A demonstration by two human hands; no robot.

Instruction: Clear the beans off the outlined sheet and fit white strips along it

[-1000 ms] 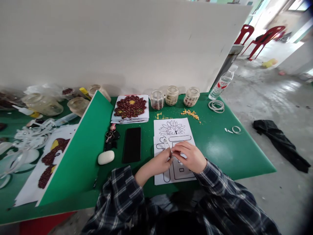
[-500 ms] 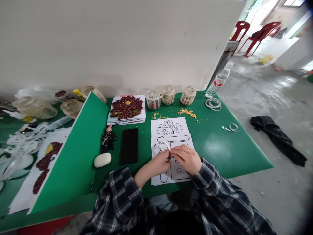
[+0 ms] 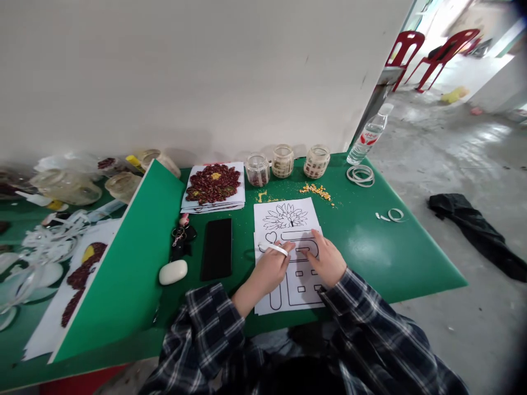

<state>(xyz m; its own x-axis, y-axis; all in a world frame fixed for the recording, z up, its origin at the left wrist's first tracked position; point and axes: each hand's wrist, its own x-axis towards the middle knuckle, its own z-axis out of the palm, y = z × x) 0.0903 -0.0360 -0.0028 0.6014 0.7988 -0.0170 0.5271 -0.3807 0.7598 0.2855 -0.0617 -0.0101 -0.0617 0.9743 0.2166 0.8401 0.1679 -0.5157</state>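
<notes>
My left hand (image 3: 269, 271) is closed on a thin white strip (image 3: 276, 249) above the printed sheets (image 3: 302, 296), which lie on the green table (image 3: 370, 241) right in front of me. My right hand (image 3: 329, 263) has its fingers spread over the sheets' right side; I cannot tell whether they press the paper. Farther off are yellow kernels (image 3: 316, 191), then three glass jars (image 3: 282, 161) near the pale wall (image 3: 197, 71).

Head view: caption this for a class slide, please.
Left hand with a white strip across it, right hand open, over outline drawings on a green table, glass jars behind.
</notes>
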